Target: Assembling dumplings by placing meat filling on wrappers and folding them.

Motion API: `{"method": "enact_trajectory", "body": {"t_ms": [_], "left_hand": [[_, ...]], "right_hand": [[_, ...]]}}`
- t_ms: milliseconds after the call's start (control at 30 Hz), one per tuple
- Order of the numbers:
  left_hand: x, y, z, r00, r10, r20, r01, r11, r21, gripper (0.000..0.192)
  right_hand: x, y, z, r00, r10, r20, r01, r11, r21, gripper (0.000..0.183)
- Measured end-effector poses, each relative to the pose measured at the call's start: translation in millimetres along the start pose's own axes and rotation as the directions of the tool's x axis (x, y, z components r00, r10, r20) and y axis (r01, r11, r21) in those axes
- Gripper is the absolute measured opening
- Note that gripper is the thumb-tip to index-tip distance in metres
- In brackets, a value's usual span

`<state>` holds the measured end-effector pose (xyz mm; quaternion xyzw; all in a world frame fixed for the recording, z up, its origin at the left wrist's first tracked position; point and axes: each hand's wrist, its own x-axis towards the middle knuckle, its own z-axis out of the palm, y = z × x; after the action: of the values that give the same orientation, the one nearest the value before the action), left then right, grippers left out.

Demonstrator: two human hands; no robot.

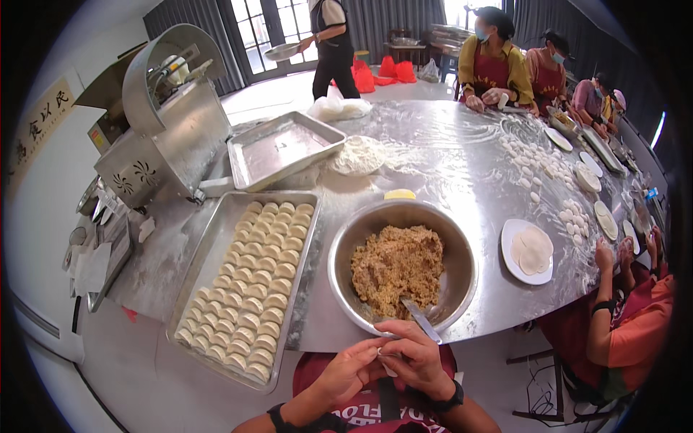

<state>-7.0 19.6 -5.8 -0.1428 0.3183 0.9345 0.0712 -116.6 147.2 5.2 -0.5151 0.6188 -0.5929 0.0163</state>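
Before my apron, both hands meet on a small pale dumpling (387, 363), mostly covered by the fingers. My left hand (354, 368) pinches its left edge; my right hand (414, 357) folds around its right side. Just beyond them stands a steel bowl (470, 270) of brown minced filling (398, 265), with a flat metal spatula (422, 321) leaning on its near rim. Left of the bowl, a metal tray (208, 254) holds rows of folded dumplings (260, 270). A white plate (509, 254) with round dough wrappers (532, 250) lies to the right.
Behind the bowl are a flour heap (358, 154), a yellow scraper (399, 194) and a second metal tray (287, 143). A steel machine (173, 135) stands at the left. A co-worker in orange (636, 330) sits close on the right; small dough pieces (575, 219) lie beyond the plate.
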Motion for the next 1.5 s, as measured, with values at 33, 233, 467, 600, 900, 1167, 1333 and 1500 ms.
{"method": "enact_trajectory", "body": {"t_ms": [33, 233, 467, 600, 900, 1167, 1333, 1500], "left_hand": [[0, 0, -2, 1.000, 0.011, 0.003, -0.011, 1.000, 0.009, 0.039], [0, -4, -4, 0.999, -0.027, 0.038, 0.029, 0.998, -0.052, 0.046], [3, -6, -15, 0.995, -0.040, 0.097, 0.038, 0.999, 0.013, 0.060], [5, -7, -16, 0.995, -0.029, 0.098, 0.028, 1.000, 0.004, 0.061], [2, -7, -14, 0.996, -0.039, 0.084, 0.038, 0.999, 0.013, 0.060], [1, -5, -13, 0.992, 0.005, 0.125, -0.011, 0.999, 0.048, 0.058], [0, -6, -15, 0.989, 0.016, 0.149, -0.027, 0.997, 0.075, 0.058], [-3, -4, -8, 0.995, 0.026, 0.098, -0.034, 0.996, 0.079, 0.058]], "right_hand": [[-1, -3, 1, 0.999, 0.044, 0.003, -0.044, 0.999, 0.015, 0.020], [2, -1, -1, 0.996, -0.011, 0.093, 0.007, 0.999, 0.044, 0.025], [3, -2, -4, 0.993, 0.026, 0.116, -0.032, 0.998, 0.050, 0.022], [3, -3, -4, 0.991, 0.057, 0.118, -0.065, 0.996, 0.066, 0.022], [-6, 2, 2, 0.991, 0.129, 0.045, -0.133, 0.987, 0.088, 0.013], [-4, -5, 4, 0.985, 0.169, 0.021, -0.170, 0.981, 0.090, 0.014], [-9, 7, 4, 0.987, 0.151, 0.055, -0.157, 0.980, 0.124, 0.015], [-10, 12, 3, 0.995, 0.057, 0.077, -0.065, 0.992, 0.111, 0.016]]}}
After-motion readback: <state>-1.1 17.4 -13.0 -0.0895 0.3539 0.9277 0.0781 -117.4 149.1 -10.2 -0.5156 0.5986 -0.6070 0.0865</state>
